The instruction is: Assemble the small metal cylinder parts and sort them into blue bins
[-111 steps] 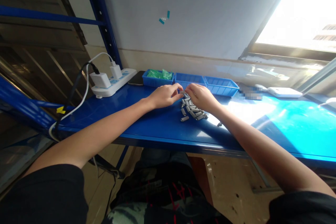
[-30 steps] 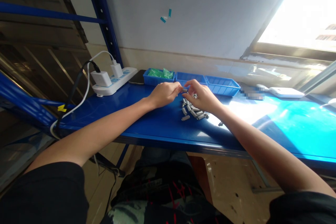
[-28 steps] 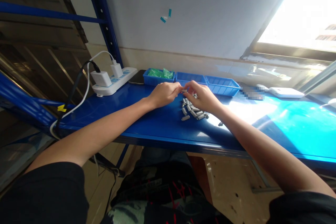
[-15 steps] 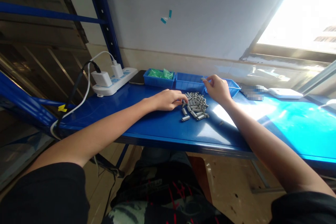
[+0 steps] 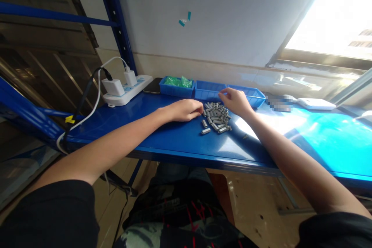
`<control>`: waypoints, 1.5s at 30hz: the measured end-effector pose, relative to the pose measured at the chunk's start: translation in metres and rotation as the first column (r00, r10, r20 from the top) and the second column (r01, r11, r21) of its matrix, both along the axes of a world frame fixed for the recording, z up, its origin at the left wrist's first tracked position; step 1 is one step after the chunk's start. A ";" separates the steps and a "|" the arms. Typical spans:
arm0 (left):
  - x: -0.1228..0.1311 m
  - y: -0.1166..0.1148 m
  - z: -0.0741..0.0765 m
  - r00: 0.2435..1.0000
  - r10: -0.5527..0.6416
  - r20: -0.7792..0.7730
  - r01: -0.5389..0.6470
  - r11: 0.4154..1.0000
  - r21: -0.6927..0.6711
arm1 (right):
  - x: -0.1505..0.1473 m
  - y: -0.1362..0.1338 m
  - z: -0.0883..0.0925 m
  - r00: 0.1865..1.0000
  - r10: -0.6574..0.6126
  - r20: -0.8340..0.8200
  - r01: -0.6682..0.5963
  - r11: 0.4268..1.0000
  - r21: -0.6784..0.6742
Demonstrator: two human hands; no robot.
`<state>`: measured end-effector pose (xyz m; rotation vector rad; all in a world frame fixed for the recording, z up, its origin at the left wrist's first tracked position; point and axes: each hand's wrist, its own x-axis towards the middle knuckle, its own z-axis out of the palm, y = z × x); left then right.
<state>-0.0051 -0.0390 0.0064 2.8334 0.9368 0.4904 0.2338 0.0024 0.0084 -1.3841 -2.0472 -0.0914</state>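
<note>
A heap of grey metal hex standoffs (image 5: 216,116) lies on the blue table, with a few loose ones along its near left side. My left hand (image 5: 186,110) rests at the heap's left edge, fingers curled toward the thumb; whatever they pinch is hidden. Over the far right side of the heap is my right hand (image 5: 235,100), its thumb and forefinger slightly apart, with no piece visible between them. Behind it stand a blue bin (image 5: 205,92) and another blue bin (image 5: 255,97), the latter partly covered by this hand.
To the left, a blue bin (image 5: 176,92) contains green plastic bags (image 5: 181,81). A dark phone (image 5: 152,86) and a white power strip (image 5: 128,91) with plugged-in chargers sit beyond it. A white flat device (image 5: 315,103) lies at the right, by the wall.
My right hand has come left and down from the bins toward the heap; the small metal piece at its fingertips no longer shows. My left fingers have curled in from the heap.
</note>
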 end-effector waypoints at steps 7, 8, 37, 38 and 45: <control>0.002 0.000 -0.006 0.976 0.088 0.200 -0.096 0.995 0.030 | -0.032 -0.034 0.001 0.905 0.400 0.146 -0.396 0.916 -0.056; 0.003 0.000 -0.006 0.969 0.083 0.234 -0.091 0.996 0.022 | -0.036 -0.038 0.000 0.897 0.409 0.169 -0.406 0.912 -0.053; 0.107 -0.041 -0.005 0.994 -0.108 0.027 0.095 0.947 0.306 | 0.007 0.002 0.003 0.998 0.063 -0.010 -0.062 0.996 0.066; 0.099 -0.034 -0.001 0.994 -0.060 0.090 0.032 0.957 0.287 | 0.006 0.000 0.004 0.997 0.071 -0.018 -0.070 0.996 0.055; 0.037 0.015 -0.009 0.951 0.122 0.285 -0.169 0.975 0.144 | -0.003 -0.007 0.005 0.991 0.132 0.009 -0.133 0.988 0.083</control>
